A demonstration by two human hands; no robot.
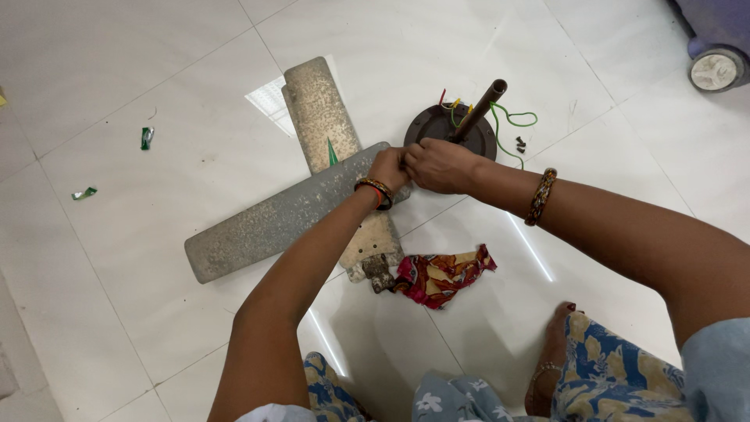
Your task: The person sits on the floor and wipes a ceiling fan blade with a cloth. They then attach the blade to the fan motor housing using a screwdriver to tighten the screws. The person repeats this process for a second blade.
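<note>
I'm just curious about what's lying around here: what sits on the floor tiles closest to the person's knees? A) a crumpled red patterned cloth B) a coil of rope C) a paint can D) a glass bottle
A: a crumpled red patterned cloth lies on the white floor, just below the two crossed fan blades and both hands.
</note>
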